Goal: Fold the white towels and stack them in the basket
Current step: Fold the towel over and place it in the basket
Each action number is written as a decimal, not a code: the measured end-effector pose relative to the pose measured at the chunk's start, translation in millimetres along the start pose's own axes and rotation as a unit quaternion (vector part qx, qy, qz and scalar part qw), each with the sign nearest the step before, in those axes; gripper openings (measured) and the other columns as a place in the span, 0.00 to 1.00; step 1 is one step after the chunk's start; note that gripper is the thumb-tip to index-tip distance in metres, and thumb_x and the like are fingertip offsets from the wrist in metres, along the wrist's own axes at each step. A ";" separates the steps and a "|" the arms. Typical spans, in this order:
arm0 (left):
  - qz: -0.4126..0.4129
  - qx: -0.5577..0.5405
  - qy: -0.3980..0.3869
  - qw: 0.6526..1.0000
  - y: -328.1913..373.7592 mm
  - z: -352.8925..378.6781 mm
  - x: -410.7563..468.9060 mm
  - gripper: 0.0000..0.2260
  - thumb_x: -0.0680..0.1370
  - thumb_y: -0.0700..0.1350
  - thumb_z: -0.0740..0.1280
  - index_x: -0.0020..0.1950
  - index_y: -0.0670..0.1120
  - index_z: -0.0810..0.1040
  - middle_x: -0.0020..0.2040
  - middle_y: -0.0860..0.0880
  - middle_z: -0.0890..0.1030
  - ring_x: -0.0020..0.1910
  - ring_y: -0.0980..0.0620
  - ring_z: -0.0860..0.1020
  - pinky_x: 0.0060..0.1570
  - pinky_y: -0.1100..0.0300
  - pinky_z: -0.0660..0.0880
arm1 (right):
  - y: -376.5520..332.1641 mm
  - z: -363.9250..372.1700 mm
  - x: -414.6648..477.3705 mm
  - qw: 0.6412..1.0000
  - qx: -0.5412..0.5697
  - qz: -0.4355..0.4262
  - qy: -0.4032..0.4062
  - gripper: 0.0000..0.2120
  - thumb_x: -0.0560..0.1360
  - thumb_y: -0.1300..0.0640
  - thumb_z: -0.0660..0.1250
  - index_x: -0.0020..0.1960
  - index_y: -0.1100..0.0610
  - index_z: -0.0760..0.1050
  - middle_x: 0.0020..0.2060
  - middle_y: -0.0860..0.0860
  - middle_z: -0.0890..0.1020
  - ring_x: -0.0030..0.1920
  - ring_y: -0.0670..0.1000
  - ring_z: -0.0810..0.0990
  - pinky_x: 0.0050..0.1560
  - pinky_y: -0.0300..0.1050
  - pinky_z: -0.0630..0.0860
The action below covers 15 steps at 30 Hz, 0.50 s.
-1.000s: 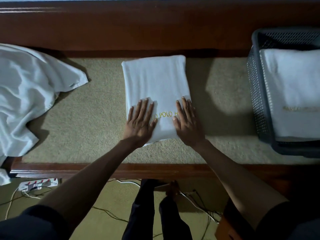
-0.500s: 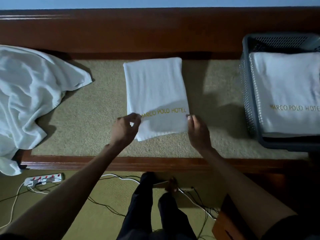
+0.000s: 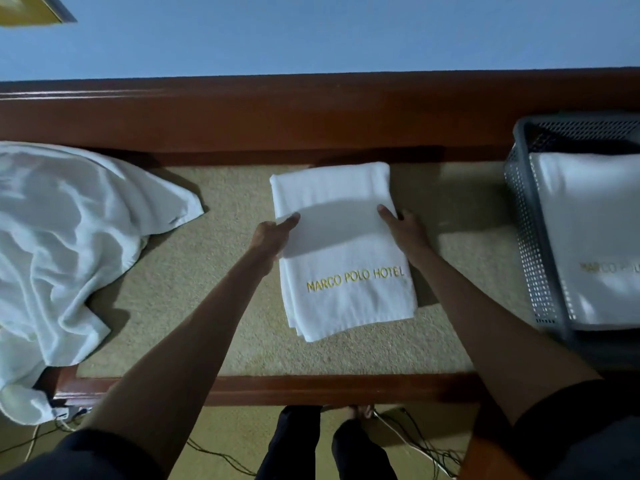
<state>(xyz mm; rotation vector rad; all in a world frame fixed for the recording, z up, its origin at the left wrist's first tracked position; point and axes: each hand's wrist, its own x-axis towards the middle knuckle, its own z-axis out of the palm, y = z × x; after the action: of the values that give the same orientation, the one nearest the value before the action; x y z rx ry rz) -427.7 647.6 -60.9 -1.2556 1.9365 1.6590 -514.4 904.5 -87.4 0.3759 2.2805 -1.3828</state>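
– Left hand [image 3: 273, 233], right hand [image 3: 403, 226]: state?
– Each pinches a side edge of the folded towel [image 3: 343, 258], thumb on top; it lies on the counter [image 3: 207, 271].
– Basket [image 3: 523, 220]?
– Rightward, nearer the right hand; the towel's long axis runs away from the person.

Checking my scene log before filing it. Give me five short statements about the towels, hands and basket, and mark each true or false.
1. The left hand and right hand hold the folded towel by its sides. True.
2. The basket is empty. False: a stacked towel lies in it.
3. The lettering on the folded towel is yellow. True.
4. The basket stands left of the folded towel. False: it stands right of it.
5. A loose towel lies at the left. True.
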 end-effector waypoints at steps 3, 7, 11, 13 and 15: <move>-0.022 -0.054 -0.036 0.998 13.5 0.5 11.5 0.23 0.76 0.60 0.73 0.60 0.42 0.78 0.52 0.48 0.81 0.45 0.52 0.78 0.49 0.54 0.75 | -7.7 4.6 19.7 0.998 0.040 0.037 -0.011 0.38 0.63 0.27 0.73 0.54 0.61 0.83 0.48 0.56 0.87 0.50 0.55 0.85 0.57 0.58 0.80; -0.034 -0.096 -0.077 0.992 19.5 -3.6 21.0 0.23 0.75 0.54 0.76 0.61 0.39 0.80 0.53 0.46 0.85 0.50 0.48 0.83 0.45 0.56 0.80 | -19.4 5.0 35.0 0.995 0.072 0.070 0.009 0.49 0.54 0.19 0.70 0.56 0.59 0.84 0.51 0.54 0.87 0.53 0.53 0.85 0.60 0.56 0.80; -0.038 -0.163 -0.160 0.973 22.5 -4.0 19.9 0.18 0.78 0.50 0.74 0.63 0.41 0.81 0.59 0.42 0.85 0.52 0.46 0.85 0.47 0.52 0.84 | -25.4 6.7 37.8 0.985 0.139 0.098 -0.039 0.47 0.54 0.22 0.74 0.63 0.51 0.82 0.55 0.49 0.86 0.57 0.51 0.84 0.65 0.56 0.78; -0.029 -0.177 -0.196 0.964 28.0 -2.5 14.3 0.18 0.80 0.51 0.71 0.66 0.43 0.79 0.60 0.42 0.85 0.52 0.46 0.85 0.48 0.51 0.84 | -33.4 -1.6 24.3 0.974 0.184 0.109 -0.078 0.37 0.65 0.30 0.76 0.64 0.53 0.81 0.55 0.53 0.86 0.56 0.55 0.85 0.64 0.59 0.78; -0.020 -0.184 -0.236 0.954 37.6 -0.2 5.4 0.18 0.82 0.52 0.68 0.68 0.45 0.78 0.61 0.43 0.84 0.55 0.46 0.85 0.51 0.51 0.83 | -44.6 -16.4 5.1 0.968 0.218 0.088 -0.087 0.25 0.76 0.40 0.71 0.64 0.58 0.81 0.55 0.58 0.85 0.56 0.57 0.85 0.63 0.59 0.79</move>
<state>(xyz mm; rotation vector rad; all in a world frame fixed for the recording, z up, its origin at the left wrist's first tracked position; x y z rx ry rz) -459.3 643.3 -40.4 -0.8838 1.3537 2.1275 -542.6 898.4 -49.3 0.5548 1.7474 -1.7415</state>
